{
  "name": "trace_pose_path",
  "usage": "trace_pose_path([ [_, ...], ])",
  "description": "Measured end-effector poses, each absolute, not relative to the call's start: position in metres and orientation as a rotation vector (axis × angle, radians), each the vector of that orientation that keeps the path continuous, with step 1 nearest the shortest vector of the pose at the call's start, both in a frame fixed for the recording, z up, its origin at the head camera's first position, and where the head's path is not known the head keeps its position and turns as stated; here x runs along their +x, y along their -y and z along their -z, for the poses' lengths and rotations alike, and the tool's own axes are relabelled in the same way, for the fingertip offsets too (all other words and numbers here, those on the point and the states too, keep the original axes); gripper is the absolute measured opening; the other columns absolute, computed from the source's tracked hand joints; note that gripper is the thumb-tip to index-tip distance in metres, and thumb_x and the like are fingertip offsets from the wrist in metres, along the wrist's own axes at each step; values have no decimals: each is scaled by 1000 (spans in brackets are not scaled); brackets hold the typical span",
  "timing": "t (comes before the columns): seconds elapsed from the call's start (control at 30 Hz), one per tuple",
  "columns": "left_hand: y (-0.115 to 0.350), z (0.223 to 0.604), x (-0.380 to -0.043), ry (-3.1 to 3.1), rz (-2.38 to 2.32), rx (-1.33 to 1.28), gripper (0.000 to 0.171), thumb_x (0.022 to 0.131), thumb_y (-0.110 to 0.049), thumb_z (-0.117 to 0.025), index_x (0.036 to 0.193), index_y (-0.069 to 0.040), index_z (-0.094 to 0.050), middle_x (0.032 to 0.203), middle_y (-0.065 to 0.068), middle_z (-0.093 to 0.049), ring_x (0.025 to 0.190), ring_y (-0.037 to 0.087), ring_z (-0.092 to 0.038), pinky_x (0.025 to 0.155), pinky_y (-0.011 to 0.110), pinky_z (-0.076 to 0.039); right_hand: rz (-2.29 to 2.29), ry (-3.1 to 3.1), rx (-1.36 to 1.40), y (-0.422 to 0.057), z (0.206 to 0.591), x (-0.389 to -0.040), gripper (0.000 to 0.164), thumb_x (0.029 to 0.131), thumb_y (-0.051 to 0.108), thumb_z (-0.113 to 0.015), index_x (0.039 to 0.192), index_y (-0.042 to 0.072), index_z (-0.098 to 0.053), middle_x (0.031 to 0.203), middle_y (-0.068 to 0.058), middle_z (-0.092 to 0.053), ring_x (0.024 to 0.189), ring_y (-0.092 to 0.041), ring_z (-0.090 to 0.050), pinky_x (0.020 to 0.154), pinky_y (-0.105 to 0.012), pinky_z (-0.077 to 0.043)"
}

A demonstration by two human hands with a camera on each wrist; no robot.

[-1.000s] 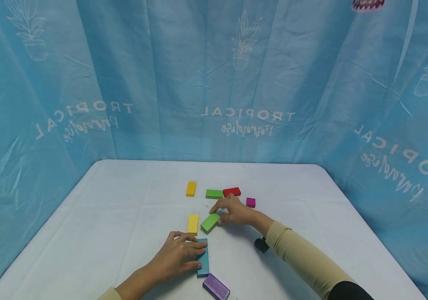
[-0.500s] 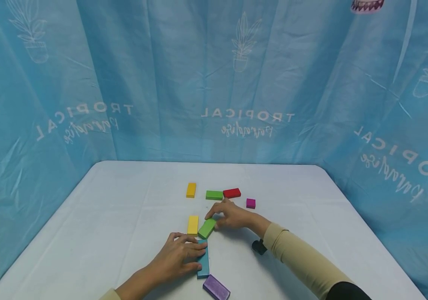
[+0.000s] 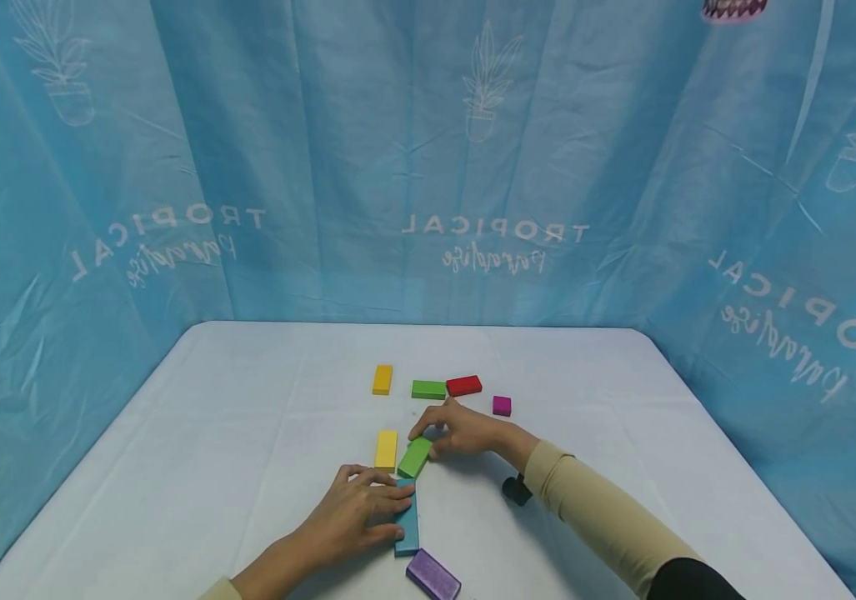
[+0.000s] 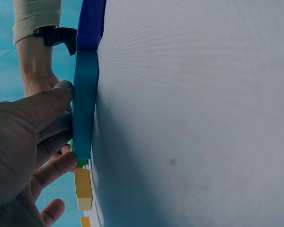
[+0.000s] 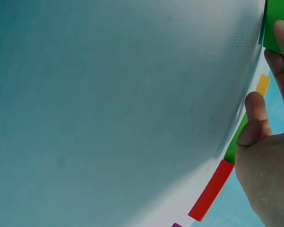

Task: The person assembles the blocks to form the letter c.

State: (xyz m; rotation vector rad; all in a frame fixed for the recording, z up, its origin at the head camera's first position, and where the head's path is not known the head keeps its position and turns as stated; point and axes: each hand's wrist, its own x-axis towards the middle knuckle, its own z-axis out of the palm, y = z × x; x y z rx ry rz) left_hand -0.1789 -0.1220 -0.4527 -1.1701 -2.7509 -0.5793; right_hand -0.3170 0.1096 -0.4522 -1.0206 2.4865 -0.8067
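Note:
My left hand (image 3: 356,512) rests its thumb and fingertips on the upper face of a long teal block (image 3: 408,533), which lies flat on the white table. The left wrist view shows these fingertips along the same teal block (image 4: 85,104). Beyond its far end, a green block (image 3: 415,457) lies slanted. My right hand (image 3: 465,429) pinches that block between thumb and fingers at its far right end. In the right wrist view, the thumb touches the green block (image 5: 276,28). A purple block (image 3: 433,573) lies angled against the teal block's near end.
A yellow block (image 3: 386,451) lies just left of the slanted green one. Farther back are another yellow block (image 3: 382,380), a second green block (image 3: 428,389), a red block (image 3: 464,385) and a small magenta block (image 3: 502,406). A blue curtain (image 3: 412,167) surrounds the table.
The right hand has brought the slanted green block nearer and slightly left, up to the teal block's far end. Over the last half second it barely moves. The left hand stays in place.

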Motion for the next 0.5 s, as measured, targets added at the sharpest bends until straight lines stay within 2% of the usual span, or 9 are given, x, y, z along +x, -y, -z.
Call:
trace_pose_path([
  [0.27,122,453,-179,2760,575,-1166,41,84,-35,-73,120,-15,-70,128,-10,-60,114,15,-52,92,52,-34,830,-2463,-966,-109,452,-318,34,84,12,-73,110,34,-71,115,17,-57,109,-16,-41,87,-36,-40],
  [0.5,122,452,-179,2758,571,-1171,41,84,-35,-73,120,-15,-70,128,-9,-60,114,15,-52,92,52,-34,818,-2437,-983,-109,453,-321,36,85,12,-72,112,36,-70,119,19,-57,111,-15,-41,89,-36,-40],
])
